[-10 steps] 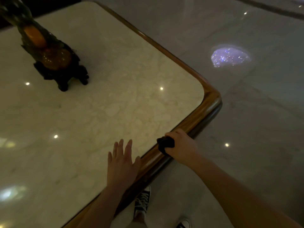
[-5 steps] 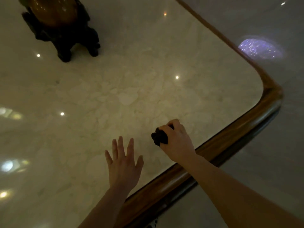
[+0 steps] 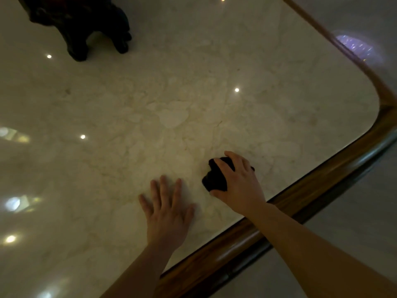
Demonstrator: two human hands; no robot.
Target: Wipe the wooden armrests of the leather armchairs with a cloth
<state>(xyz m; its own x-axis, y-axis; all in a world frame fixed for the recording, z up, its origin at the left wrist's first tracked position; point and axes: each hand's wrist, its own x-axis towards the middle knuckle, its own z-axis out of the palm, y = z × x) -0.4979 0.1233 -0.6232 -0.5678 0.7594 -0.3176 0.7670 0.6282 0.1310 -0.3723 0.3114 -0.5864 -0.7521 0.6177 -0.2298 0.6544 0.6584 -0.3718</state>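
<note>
My right hand (image 3: 239, 182) is closed over a dark bunched cloth (image 3: 214, 179) and presses it onto the pale marble tabletop (image 3: 171, 104), a little way in from the wooden rim (image 3: 311, 196). My left hand (image 3: 166, 208) lies flat on the marble just left of the cloth, fingers spread, holding nothing. No armchair or armrest is in view.
A dark carved ornament base (image 3: 86, 24) stands on the marble at the far left. The wooden rim curves round the table's right corner (image 3: 386, 108). Beyond it lies a glossy stone floor (image 3: 354, 233) with a bluish light patch (image 3: 354, 45).
My right hand has carried the cloth from the wooden rim inward onto the marble. The view has shifted closer over the table; my left hand stays flat.
</note>
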